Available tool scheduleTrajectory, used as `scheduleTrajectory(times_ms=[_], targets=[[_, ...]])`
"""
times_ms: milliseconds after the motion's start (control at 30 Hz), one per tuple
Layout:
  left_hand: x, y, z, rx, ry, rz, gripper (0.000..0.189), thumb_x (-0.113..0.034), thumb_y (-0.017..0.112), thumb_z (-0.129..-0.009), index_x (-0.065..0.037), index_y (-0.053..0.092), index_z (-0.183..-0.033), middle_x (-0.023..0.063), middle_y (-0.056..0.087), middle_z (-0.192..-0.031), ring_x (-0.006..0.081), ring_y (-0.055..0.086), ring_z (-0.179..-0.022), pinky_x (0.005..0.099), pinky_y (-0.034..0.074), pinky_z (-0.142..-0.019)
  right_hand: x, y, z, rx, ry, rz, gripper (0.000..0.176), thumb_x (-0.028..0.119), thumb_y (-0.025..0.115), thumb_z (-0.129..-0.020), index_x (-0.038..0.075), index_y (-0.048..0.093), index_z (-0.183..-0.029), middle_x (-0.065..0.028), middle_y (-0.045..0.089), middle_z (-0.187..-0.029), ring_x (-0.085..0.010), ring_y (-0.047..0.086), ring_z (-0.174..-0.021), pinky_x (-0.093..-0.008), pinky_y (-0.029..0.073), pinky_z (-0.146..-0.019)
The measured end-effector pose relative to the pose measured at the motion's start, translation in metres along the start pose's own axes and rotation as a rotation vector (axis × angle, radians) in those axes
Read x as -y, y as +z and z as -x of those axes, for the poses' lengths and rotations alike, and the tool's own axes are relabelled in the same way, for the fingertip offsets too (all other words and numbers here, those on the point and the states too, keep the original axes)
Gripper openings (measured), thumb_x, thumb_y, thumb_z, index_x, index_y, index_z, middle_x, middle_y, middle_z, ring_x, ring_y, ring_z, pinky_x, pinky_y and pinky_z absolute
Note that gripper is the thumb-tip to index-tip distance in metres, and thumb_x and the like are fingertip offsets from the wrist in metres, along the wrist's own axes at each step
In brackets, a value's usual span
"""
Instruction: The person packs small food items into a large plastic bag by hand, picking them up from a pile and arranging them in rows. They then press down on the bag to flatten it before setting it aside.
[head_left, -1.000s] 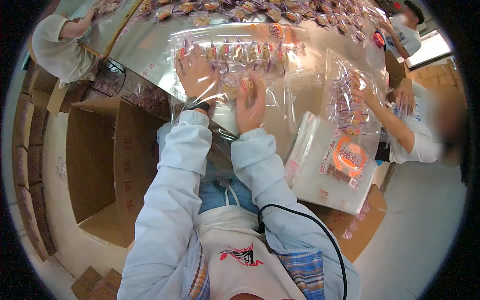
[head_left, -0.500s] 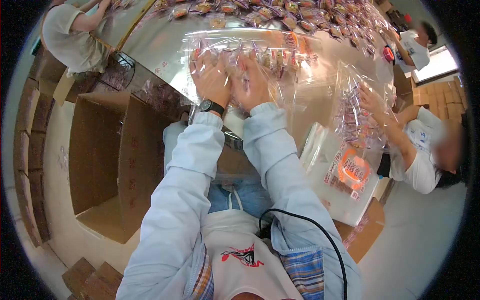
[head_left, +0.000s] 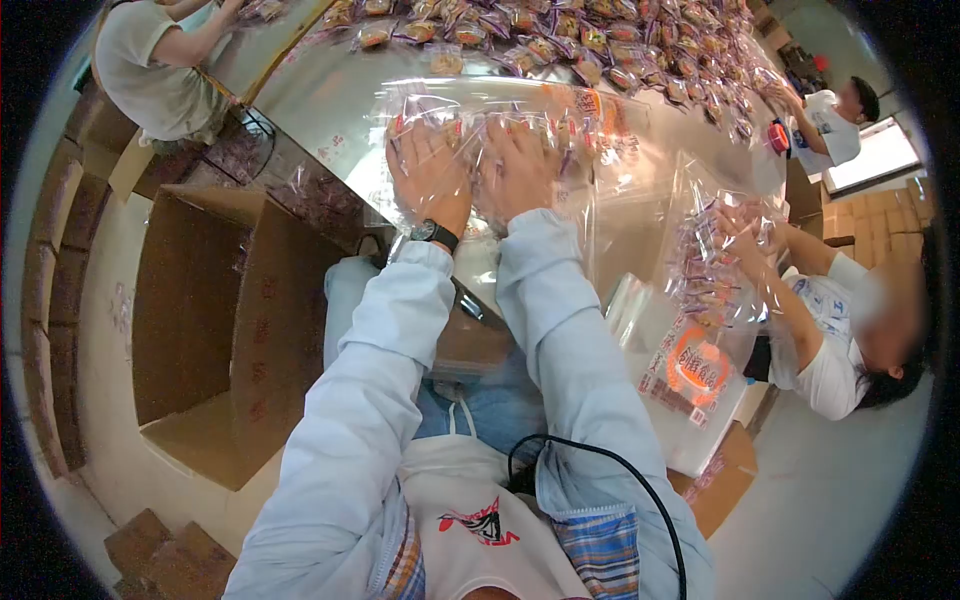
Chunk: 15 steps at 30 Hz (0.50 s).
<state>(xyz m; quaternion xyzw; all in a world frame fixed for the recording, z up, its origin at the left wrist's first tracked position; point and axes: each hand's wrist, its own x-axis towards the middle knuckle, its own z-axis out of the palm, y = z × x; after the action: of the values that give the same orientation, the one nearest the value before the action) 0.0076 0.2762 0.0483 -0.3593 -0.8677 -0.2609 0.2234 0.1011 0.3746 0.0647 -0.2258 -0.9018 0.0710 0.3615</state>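
Note:
A large clear plastic bag (head_left: 622, 165) with orange print lies on the metal table in front of me. In it, near the far side, sits a row of small wrapped snack packets (head_left: 572, 140). My left hand (head_left: 430, 172), with a black watch at the wrist, rests flat over the left part of the row, fingers stretched out. Beside it, my right hand (head_left: 516, 172) lies with fingers extended over the middle packets. Glossy film covers parts of both hands, and glare blurs the fingertips. The packets beneath the palms are hidden.
Many loose packets (head_left: 620, 50) cover the table's far side. A stack of printed bags (head_left: 690, 385) lies right of my arms. An open cardboard box (head_left: 255, 340) stands left. A co-worker at right handles another filled bag (head_left: 705, 260); other people stand at far left and far right.
My hands were closer together with bent fingers; now they are slightly apart and flatter on the packets. The co-worker's hands at right have shifted on their bag. The whole view has moved slightly.

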Motion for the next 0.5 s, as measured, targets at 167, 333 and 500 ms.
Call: scheduleTrajectory(times_ms=[167,333,500], targets=[[0.001,0.005,0.001,-0.029,-0.039,0.174,0.053,-0.031,0.066,-0.089,-0.018,0.059,-0.140,0.0150,0.051,-0.142,0.0343,0.036,-0.143,0.0594,0.019,-0.120,0.002,0.016,-0.005,0.029,-0.018,0.138,0.041,0.036,0.067,-0.092,0.015,0.067,-0.128,-0.0115,0.064,-0.121,-0.0325,0.055,-0.124,-0.0550,0.037,-0.107],[0.000,0.000,-0.003,-0.027,-0.013,0.029,0.047,-0.028,0.066,-0.090,-0.018,0.061,-0.135,0.0128,0.050,-0.139,0.0325,0.036,-0.140,0.0577,0.019,-0.120,0.017,0.010,-0.022,0.205,0.028,0.342,0.044,0.035,0.070,-0.088,0.012,0.066,-0.125,-0.0127,0.062,-0.124,-0.0324,0.050,-0.129,-0.0564,0.033,-0.110],[0.006,-0.011,-0.004,0.000,0.002,0.070,0.037,-0.026,0.062,-0.094,-0.021,0.064,-0.130,0.0115,0.053,-0.135,0.0330,0.038,-0.136,0.0563,0.021,-0.119,0.014,0.012,-0.012,0.163,-0.061,0.280,0.048,0.026,0.069,-0.083,0.010,0.065,-0.129,-0.0100,0.061,-0.130,-0.0294,0.046,-0.133,-0.0608,0.027,-0.109]])
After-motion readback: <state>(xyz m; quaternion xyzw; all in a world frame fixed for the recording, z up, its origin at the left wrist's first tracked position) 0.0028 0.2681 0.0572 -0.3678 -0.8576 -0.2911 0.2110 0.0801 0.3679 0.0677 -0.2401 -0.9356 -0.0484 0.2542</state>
